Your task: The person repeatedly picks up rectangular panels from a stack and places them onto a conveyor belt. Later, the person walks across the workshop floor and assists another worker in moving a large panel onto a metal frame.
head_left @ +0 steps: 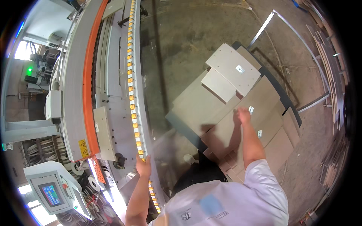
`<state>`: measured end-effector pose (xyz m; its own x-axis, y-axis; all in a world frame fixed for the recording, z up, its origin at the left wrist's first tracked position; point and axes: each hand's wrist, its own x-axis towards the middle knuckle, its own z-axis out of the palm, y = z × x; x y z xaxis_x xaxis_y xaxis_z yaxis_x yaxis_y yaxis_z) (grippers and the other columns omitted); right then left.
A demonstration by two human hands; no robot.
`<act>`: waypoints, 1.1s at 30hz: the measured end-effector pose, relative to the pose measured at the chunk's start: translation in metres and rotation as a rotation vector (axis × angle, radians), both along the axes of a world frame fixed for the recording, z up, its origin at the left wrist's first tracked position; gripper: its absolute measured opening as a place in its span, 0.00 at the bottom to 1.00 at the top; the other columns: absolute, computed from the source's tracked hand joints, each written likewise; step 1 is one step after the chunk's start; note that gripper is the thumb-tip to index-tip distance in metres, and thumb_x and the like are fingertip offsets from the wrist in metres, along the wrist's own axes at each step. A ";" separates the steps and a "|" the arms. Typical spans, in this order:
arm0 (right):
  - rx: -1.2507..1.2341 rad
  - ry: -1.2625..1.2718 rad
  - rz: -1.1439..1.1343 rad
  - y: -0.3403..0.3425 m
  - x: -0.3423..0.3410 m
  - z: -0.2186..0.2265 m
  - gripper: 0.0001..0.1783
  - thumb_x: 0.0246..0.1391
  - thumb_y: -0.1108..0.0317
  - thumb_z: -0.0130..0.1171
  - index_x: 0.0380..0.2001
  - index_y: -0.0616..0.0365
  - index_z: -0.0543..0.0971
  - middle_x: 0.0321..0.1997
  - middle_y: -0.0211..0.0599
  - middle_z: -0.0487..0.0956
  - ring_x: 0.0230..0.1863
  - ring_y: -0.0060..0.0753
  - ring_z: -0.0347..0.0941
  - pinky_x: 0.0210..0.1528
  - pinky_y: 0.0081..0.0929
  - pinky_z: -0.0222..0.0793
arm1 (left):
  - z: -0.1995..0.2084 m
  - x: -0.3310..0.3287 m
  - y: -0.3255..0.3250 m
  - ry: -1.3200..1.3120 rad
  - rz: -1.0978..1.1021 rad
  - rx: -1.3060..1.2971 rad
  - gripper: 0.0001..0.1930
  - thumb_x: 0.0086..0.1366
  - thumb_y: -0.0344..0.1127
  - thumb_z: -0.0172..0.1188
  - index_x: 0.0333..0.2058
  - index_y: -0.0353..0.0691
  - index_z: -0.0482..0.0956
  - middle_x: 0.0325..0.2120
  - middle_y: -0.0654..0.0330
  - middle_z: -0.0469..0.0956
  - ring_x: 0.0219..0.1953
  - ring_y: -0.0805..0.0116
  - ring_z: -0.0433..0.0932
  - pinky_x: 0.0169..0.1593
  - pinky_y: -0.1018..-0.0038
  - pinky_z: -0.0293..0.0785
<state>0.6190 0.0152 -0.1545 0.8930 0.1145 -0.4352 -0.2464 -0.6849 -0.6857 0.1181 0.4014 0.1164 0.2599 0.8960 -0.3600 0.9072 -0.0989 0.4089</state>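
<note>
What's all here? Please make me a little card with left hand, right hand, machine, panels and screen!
Left hand: on the roller rail
Right hand: beside a white label on the panels; touching unclear
Machine: long, white and orange, likely an edge bander
Panels: stacked flat, two paler ones overlapping on top
Screen: lit, on the control box

Grey-brown concrete floor (175, 35), stained and marked with pale lines, spreads across the upper middle. A slim silver metal frame (261, 30) stands on it at the upper right, and past that, long boards (332, 87) are stacked along the curved right rim — a scrap of something blue (296, 3) shows near their top. At the far left, a bright window (23, 51) glows above a small green light (29, 69). Coils of pale strip (34, 150) hang lower down — close to a light-grey control box (47, 177) with a lit, colourful screen (52, 194).
</note>
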 end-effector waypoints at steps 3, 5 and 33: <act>0.055 0.083 -0.289 0.031 0.057 0.016 0.24 0.64 0.46 0.60 0.42 0.60 0.80 0.39 0.41 0.81 0.38 0.32 0.79 0.36 0.32 0.78 | -0.002 0.001 -0.005 -0.051 0.024 0.015 0.29 0.64 0.42 0.66 0.60 0.39 0.67 0.42 0.45 0.82 0.47 0.41 0.81 0.52 0.53 0.74; 0.055 0.167 -0.384 0.054 0.083 0.036 0.28 0.64 0.47 0.60 0.48 0.65 0.78 0.44 0.47 0.81 0.47 0.38 0.79 0.43 0.34 0.80 | -0.007 -0.003 -0.004 -0.068 0.033 0.009 0.29 0.64 0.42 0.66 0.60 0.38 0.68 0.43 0.45 0.82 0.48 0.40 0.80 0.52 0.53 0.74; 1.013 0.580 -0.656 0.013 -0.202 0.222 0.14 0.62 0.57 0.67 0.46 0.48 0.78 0.43 0.24 0.80 0.39 0.22 0.73 0.38 0.29 0.73 | -0.006 -0.015 0.001 -0.004 0.005 0.012 0.36 0.61 0.52 0.68 0.62 0.39 0.70 0.52 0.44 0.80 0.54 0.40 0.79 0.56 0.52 0.75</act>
<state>0.4168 0.0281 0.0678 0.6235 0.2342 -0.7459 -0.7578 0.4159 -0.5028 0.1030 0.4026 0.1104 0.2569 0.9016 -0.3479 0.9062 -0.0997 0.4109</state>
